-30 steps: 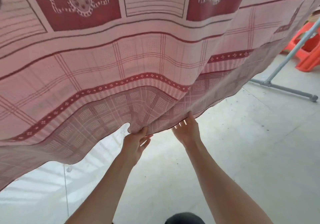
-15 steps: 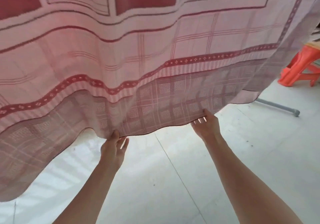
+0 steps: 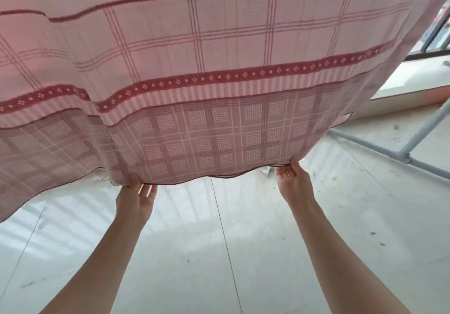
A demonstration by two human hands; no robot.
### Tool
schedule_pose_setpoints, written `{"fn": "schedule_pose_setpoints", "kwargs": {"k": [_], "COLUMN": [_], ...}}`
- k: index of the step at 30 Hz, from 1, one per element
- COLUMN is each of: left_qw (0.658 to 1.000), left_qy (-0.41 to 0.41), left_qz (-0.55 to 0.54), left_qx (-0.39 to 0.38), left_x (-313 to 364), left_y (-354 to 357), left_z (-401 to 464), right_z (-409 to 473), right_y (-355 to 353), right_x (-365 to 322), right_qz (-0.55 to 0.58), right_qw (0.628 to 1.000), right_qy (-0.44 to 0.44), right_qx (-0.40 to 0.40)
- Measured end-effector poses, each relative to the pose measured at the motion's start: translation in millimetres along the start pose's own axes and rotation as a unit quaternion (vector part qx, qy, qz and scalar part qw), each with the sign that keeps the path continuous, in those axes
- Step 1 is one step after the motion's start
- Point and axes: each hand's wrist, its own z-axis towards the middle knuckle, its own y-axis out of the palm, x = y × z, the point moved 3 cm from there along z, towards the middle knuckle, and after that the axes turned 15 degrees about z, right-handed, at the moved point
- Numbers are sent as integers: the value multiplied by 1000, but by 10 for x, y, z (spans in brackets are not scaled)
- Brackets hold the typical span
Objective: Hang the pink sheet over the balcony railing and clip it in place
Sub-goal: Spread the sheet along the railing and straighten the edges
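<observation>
The pink sheet (image 3: 219, 75), checked and banded in dark red, hangs from above and fills the upper half of the head view. Its lower hem curves across the middle of the frame. My left hand (image 3: 136, 198) pinches the hem left of centre, thumb on the near face and fingers behind. My right hand (image 3: 293, 182) grips the hem further right in the same way. The stretch of hem between my hands is nearly taut. What the sheet hangs from is hidden above the frame. No clip is visible.
Pale floor tiles (image 3: 219, 253) lie below my arms. A grey metal tube frame (image 3: 379, 153) stands on the floor at the right. A window ledge (image 3: 414, 77) shows at the far right behind the sheet's edge.
My hands have slid apart along the hem, the left going left and the right going right, spreading the lower edge flat. The view has shifted lower on the sheet.
</observation>
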Motion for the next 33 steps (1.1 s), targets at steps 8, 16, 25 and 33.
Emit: {"fn": "schedule_pose_setpoints", "kwargs": {"k": [8, 16, 25, 33], "left_qw": [998, 998, 989, 989], "left_qy": [37, 47, -24, -46], "left_qz": [43, 17, -87, -85], "left_qx": [-15, 25, -119, -112], "left_x": [-101, -30, -562, -705], "left_y": [-50, 31, 748, 1104], "left_z": [88, 138, -224, -289], "right_z": [128, 223, 88, 135], "right_y": [-232, -140, -90, -85], "right_x": [15, 191, 104, -245], "right_qz": [68, 100, 83, 86], "right_qw": [997, 994, 994, 996], "right_qy": [24, 46, 63, 33], "right_qx": [-27, -23, -23, -8]}}
